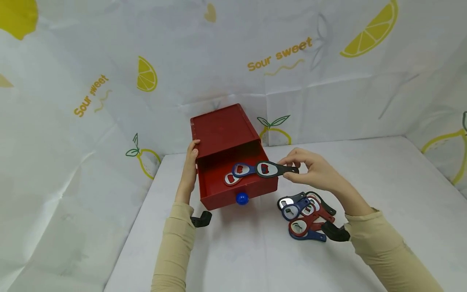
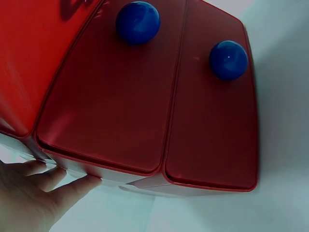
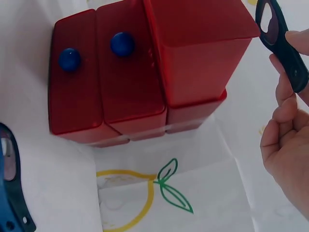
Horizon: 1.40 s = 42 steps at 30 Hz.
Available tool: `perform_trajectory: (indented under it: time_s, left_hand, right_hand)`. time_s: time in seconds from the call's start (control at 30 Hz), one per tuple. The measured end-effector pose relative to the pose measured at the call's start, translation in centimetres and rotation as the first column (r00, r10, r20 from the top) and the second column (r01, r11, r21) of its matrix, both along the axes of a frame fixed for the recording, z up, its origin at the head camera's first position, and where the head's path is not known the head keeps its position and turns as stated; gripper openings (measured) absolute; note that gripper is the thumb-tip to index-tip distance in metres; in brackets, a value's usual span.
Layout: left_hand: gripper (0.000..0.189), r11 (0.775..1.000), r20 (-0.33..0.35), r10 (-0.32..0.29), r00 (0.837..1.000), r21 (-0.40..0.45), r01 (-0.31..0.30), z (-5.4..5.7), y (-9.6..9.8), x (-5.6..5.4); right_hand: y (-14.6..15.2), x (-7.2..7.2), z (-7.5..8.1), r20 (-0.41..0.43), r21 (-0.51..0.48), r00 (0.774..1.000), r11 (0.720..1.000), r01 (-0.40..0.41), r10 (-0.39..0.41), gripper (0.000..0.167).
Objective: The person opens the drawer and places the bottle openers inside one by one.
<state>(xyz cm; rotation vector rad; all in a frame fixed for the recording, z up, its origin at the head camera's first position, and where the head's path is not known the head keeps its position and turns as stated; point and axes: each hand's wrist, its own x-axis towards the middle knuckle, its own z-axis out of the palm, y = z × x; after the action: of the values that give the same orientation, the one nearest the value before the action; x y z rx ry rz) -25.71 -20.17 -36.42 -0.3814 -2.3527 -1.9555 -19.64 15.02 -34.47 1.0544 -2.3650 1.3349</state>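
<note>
A red drawer cabinet (image 1: 224, 129) stands against the back sheet with its top drawer (image 1: 238, 194) pulled out. My left hand (image 1: 188, 170) rests on the cabinet's side, fingers fairly straight along the wall in the left wrist view. Over the drawer's right side, my right hand (image 1: 310, 168) pinches a black bottle opener (image 1: 268, 169) by its handle end, its wide head pointing left. Inside the drawer, a blue bottle opener (image 1: 240, 170) overlaps a red bottle opener (image 1: 230, 179); the black one covers the blue handle's end in the head view.
A pile of several blue, red and black bottle openers (image 1: 299, 227) lies on the white table (image 1: 244, 259), right of the drawer. Below the pulled-out drawer are two closed drawers (image 2: 111, 92) with blue knobs. A lemon-printed sheet (image 1: 219, 73) hangs behind and at the sides.
</note>
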Motion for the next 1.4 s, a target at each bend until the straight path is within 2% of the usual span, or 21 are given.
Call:
perform_trajectory:
  time_s: [0.1, 0.23, 0.43, 0.53, 0.67, 0.77, 0.9, 1.0, 1.1, 1.4]
  left_hand:
    - [0.047, 1.000, -0.002, -0.005, 1.000, 0.005, 0.005, 0.2, 0.1, -0.1]
    - [0.047, 1.000, 0.007, -0.014, 1.000, 0.009, 0.013, 0.2, 0.1, -0.2]
    - [0.047, 1.000, 0.019, 0.000, 1.000, 0.004, 0.000, 0.1, -0.2, 0.0]
    - [0.047, 1.000, 0.011, 0.003, 1.000, 0.005, -0.003, 0.1, -0.3, 0.0]
    - [0.048, 1.000, 0.003, 0.008, 1.000, 0.011, -0.008, 0.1, -0.3, 0.1]
    - [0.048, 1.000, 0.005, 0.007, 1.000, 0.011, -0.007, 0.1, -0.2, 0.2]
    - [0.048, 1.000, 0.008, 0.006, 1.000, 0.005, -0.006, 0.1, 0.0, 0.2]
    - [0.049, 1.000, 0.002, 0.014, 1.000, -0.001, -0.014, 0.2, -0.1, 0.2]
    - [0.049, 1.000, -0.007, 0.013, 1.000, 0.000, -0.013, 0.3, -0.1, 0.2]
    - [0.048, 1.000, -0.011, 0.004, 1.000, 0.009, -0.004, 0.0, -0.1, 0.0]
  right_hand:
    - [-1.0, -0.9, 0.5, -0.008, 0.045, 0.999, 0.998, 0.032, -0.032, 0.026]
    - [-2.4, -1.2, 1.1, -0.003, 0.141, 0.996, 0.986, 0.086, -0.087, 0.023]
    - [-4.5, -2.0, 1.9, -0.015, 0.282, 0.997, 0.956, 0.079, -0.078, 0.022]
    - [-5.3, -2.7, 2.3, -0.033, 0.371, 0.996, 0.925, 0.085, -0.078, 0.022]
    - [-6.5, -3.6, 2.8, -0.064, 0.510, 0.995, 0.854, 0.104, -0.083, 0.022]
    - [-7.2, -3.9, 2.9, -0.062, 0.579, 0.994, 0.808, 0.112, -0.093, 0.022]
    - [-7.4, -4.1, 2.9, -0.042, 0.618, 0.992, 0.777, 0.118, -0.117, 0.021]
    - [-7.5, -4.1, 2.9, -0.047, 0.627, 0.992, 0.770, 0.121, -0.117, 0.020]
    - [-7.5, -4.1, 2.9, -0.046, 0.619, 0.991, 0.775, 0.125, -0.123, 0.020]
    - [-7.4, -4.0, 2.4, -0.035, 0.568, 0.990, 0.812, 0.133, -0.137, 0.029]
